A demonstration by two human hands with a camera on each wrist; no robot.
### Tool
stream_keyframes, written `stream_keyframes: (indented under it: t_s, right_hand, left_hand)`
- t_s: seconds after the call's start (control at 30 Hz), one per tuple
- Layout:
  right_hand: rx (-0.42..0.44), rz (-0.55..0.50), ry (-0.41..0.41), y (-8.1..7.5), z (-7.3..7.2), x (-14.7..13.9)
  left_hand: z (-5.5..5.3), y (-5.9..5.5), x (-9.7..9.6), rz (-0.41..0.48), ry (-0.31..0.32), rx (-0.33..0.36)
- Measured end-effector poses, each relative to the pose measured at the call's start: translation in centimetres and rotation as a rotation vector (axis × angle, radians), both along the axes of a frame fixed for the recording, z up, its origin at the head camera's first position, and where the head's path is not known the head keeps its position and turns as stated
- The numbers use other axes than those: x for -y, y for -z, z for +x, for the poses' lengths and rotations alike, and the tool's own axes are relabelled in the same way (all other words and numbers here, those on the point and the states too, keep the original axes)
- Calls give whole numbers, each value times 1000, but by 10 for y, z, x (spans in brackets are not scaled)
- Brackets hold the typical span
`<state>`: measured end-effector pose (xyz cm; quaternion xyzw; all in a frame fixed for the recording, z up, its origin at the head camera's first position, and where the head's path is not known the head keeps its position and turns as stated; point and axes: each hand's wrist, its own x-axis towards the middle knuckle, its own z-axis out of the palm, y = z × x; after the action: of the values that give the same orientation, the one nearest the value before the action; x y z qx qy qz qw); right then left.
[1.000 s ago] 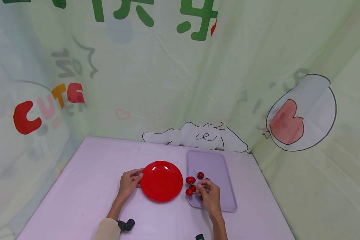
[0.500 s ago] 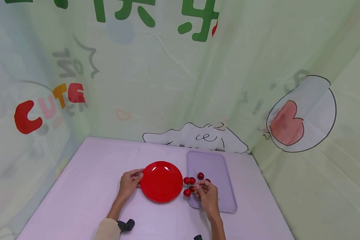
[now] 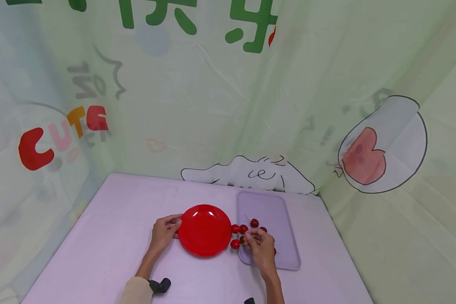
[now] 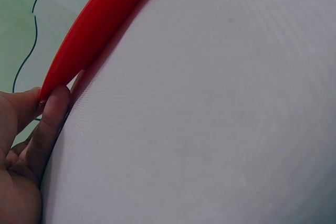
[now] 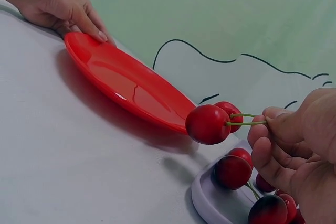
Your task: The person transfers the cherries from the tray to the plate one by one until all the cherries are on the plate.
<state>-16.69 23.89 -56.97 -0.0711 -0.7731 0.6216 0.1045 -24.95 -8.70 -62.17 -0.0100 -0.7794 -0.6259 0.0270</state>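
My left hand pinches the left rim of a glossy red plate, thumb on top and fingers beneath. In the left wrist view that edge of the plate is raised above the table. With thumb and fingertips, my right hand pinches the green stems of a pair of red cherries. They hang in the air close to the plate's right rim, overlapping it in the right wrist view. Below the right hand, more cherries lie on a light purple tray; the hand hides some of them in the head view.
The table has a pale lilac cover. A dark device is on the left wrist, and part of another shows at the bottom edge. Printed curtains stand behind the table and along both sides.
My right hand has moved slightly left with the cherry pair, from over the tray's left edge toward the plate. My left hand and the plate have stayed in place.
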Motion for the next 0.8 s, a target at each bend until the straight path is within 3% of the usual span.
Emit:
stream_keyframes:
  t_s: [0.37, 0.63, 0.8]
  right_hand:
    - [-12, 6, -5, 0, 0, 5]
    - [30, -1, 5, -2, 0, 8]
    - [-2, 10, -4, -1, 0, 10]
  left_hand:
    - [0, 0, 0, 7, 3, 0]
    - [1, 0, 1, 8, 4, 1]
    - [1, 0, 0, -5, 0, 1]
